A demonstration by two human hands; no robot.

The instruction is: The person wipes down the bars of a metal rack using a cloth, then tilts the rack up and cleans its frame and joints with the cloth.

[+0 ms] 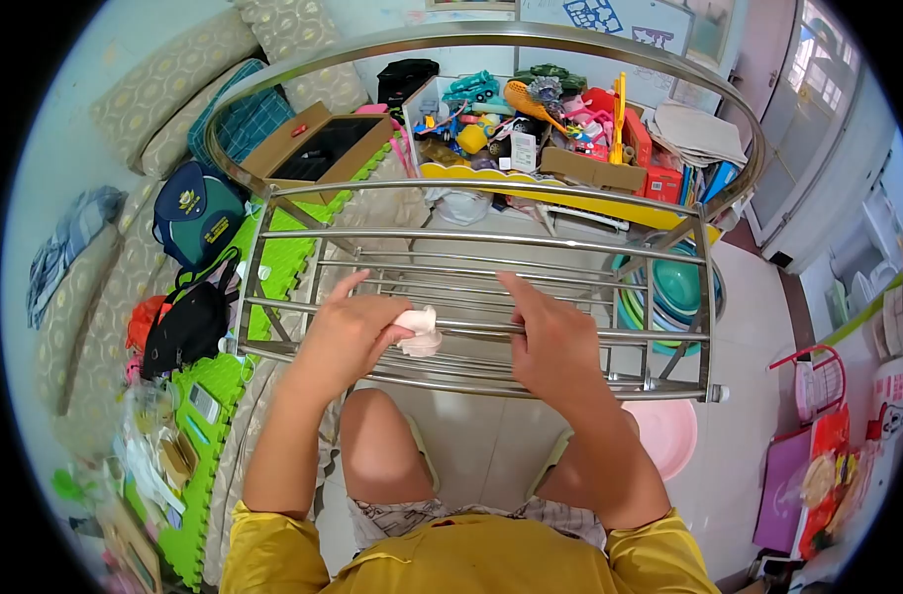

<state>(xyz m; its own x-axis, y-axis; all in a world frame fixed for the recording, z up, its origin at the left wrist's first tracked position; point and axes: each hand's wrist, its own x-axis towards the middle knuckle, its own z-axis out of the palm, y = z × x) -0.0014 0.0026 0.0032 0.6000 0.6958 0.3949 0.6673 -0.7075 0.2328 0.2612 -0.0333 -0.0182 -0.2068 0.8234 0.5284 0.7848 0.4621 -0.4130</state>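
Note:
A metal rack of parallel tubes lies across the view in front of my knees, with a large curved tube at its far side. My left hand pinches a crumpled white cloth that is wrapped around one of the near tubes. To the right, my right hand is at the same tube, its index finger pointing forward and its other fingers curled. Whether those curled fingers hold the tube is hidden.
Behind the rack stands a toy bin heaped with toys, beside an open cardboard box. Stacked basins are behind its right end, and a pink basin is on the floor. Bags lie on the left sofa.

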